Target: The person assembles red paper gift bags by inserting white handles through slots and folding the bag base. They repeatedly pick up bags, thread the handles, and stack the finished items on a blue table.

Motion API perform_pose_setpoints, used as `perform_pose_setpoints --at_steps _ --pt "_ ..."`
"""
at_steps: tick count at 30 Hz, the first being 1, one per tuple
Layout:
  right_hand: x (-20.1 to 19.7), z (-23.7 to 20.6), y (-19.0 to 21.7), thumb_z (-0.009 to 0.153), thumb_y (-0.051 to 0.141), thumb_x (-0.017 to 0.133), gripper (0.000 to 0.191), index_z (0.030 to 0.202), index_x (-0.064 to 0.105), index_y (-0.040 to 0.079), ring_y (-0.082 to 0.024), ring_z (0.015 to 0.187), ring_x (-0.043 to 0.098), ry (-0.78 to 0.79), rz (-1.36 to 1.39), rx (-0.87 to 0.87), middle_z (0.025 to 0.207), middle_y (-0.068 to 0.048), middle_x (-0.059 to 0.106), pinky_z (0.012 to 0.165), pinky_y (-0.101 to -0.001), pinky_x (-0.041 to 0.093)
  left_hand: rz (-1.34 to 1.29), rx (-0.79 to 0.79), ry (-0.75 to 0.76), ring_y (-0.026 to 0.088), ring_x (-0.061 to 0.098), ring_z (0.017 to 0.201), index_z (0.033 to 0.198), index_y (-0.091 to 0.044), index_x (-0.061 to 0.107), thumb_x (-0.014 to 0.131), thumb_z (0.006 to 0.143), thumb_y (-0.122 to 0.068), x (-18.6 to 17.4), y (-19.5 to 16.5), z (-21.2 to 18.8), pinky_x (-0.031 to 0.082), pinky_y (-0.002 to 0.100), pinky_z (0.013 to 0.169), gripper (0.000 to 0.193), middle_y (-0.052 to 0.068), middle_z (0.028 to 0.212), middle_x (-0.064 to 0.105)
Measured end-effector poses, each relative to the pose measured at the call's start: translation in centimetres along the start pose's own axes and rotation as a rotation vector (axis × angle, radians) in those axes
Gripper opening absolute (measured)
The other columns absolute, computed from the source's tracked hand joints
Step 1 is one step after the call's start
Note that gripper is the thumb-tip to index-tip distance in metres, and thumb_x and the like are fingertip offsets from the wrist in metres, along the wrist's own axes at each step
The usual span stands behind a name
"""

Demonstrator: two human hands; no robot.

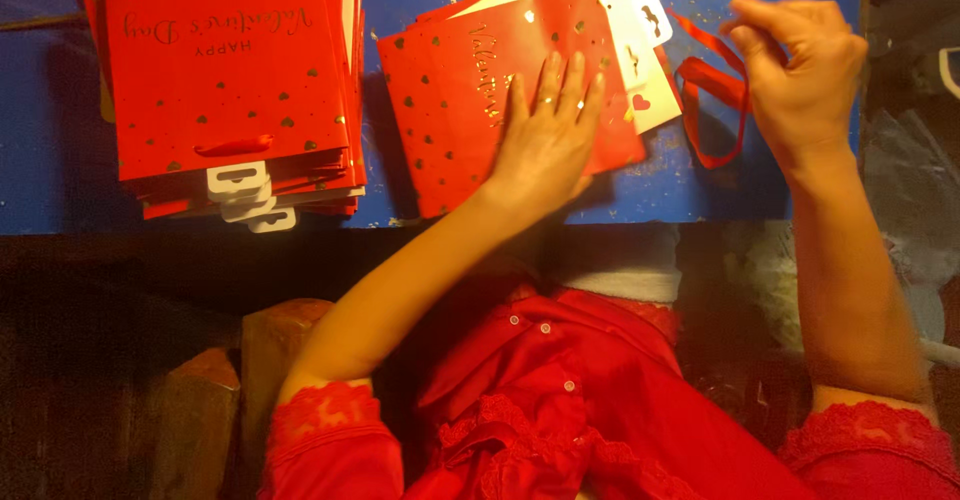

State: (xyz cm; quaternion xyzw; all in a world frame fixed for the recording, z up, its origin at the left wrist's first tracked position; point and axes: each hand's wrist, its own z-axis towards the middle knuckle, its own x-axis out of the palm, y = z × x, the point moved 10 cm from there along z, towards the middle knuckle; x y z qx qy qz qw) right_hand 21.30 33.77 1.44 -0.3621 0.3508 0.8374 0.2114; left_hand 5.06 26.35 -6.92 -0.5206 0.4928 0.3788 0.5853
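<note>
Fingers [560, 80] of our left hand [545, 140] lie flat, pinning the red gift bag [450, 110] to the blue surface [60, 160]; our right hand [800, 70] pinches its red ribbon handle [712, 85] just beyond.

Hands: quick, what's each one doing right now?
Left hand: open, flat on the red gift bag.
Right hand: fingers pinched on the red ribbon.

Bag stack [228, 80] left — ribbon [712, 100] right
</note>
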Motion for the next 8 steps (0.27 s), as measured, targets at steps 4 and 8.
perform_pose_setpoints --at_steps 4,8 --pt "-0.9 0.2 0.2 0.106 -0.007 0.062 0.011 0.116 0.065 -0.009 -0.022 0.104 0.074 -0.013 0.303 0.043 0.111 -0.014 0.073 0.091 -0.0288 0.058 -0.111 0.094 0.159 0.041 0.029 0.152 0.149 -0.003 0.037 0.08 0.07 -0.065 -0.2 1.9 -4.0 0.029 0.067 0.115 0.11 0.02 0.159 0.036" --pt "1.2 -1.2 -4.1 0.117 0.007 0.07 0.009 0.113 0.071 -0.002 -0.016 0.082 0.073 0.08 0.321 0.254 0.101 -0.006 0.074 0.075 -0.0258 0.057 -0.3 0.002 0.247 0.038 0.031 0.153 0.149 -0.004 0.038 0.079 0.072 -0.067 -0.2 2.4 -4.9 0.031 0.065 0.115 0.108 0.018 0.159 0.038"
